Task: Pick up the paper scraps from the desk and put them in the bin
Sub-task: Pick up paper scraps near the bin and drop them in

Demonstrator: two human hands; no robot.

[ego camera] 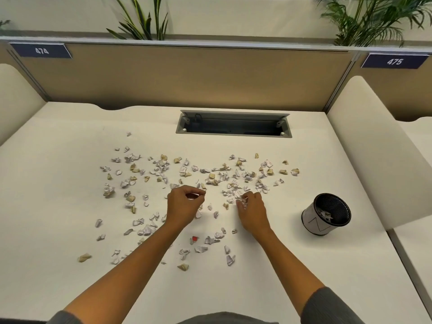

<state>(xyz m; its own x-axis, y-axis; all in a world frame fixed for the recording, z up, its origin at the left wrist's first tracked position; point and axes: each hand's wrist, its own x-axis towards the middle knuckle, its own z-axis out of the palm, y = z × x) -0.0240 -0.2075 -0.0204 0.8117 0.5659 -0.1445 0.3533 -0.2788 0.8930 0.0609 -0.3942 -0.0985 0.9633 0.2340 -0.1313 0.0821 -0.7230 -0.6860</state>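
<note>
Several small crumpled paper scraps (pixel 163 164), white and tan, lie scattered over the middle of the white desk (pixel 58 183). One red scrap (pixel 194 238) lies between my forearms. My left hand (pixel 184 204) hovers over the scraps at the centre, fingers curled, thumb and fingertips pinching a small reddish scrap. My right hand (pixel 252 211) rests on the desk just right of it, its fingers curled round a clump of white scraps. A small black mesh bin (pixel 326 212) with a white paper wrap stands to the right of my right hand, with a few scraps inside.
A grey open cable tray (pixel 233 123) is sunk into the desk's far side. Tan partition panels with number plates 474 (pixel 42 51) and 475 (pixel 395 61) stand behind. White curved side dividers (pixel 364 136) flank the desk. Plants rise behind the partition.
</note>
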